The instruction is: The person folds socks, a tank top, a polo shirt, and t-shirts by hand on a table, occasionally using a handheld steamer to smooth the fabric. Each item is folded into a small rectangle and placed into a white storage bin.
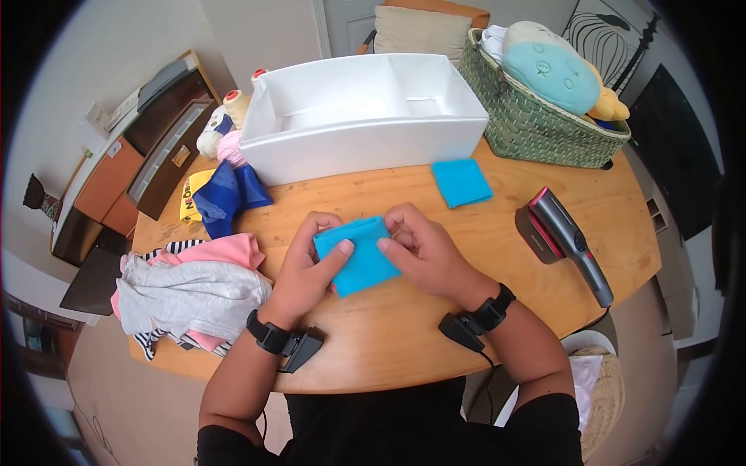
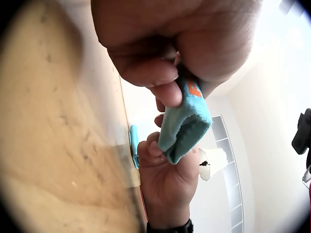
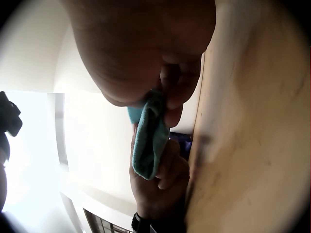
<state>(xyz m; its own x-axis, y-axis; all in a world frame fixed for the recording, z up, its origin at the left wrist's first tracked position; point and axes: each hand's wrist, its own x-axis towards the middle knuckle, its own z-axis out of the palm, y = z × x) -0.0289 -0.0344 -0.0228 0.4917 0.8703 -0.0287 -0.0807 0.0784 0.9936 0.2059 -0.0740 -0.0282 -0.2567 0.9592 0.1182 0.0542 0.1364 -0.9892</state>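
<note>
A small, bright blue folded towel (image 1: 364,270) is held above the table between both hands. My left hand (image 1: 305,266) pinches its left side, thumb on top and fingers underneath. At the upper right corner, my right hand (image 1: 426,252) pinches it between thumb and curled fingers. In the left wrist view, the towel (image 2: 187,121) shows an orange mark and a fold gaping at its edge. The right wrist view shows the towel (image 3: 148,145) end-on, its layers slightly apart. A second folded blue towel (image 1: 461,183) lies on the table beyond my right hand.
A white two-compartment box (image 1: 365,144) stands at the back, beside a green woven basket (image 1: 536,140) holding plush toys. Crumpled clothes (image 1: 194,287) lie at left, with dark blue fabric (image 1: 225,198) behind them. A grey hair tool (image 1: 571,241) lies at right.
</note>
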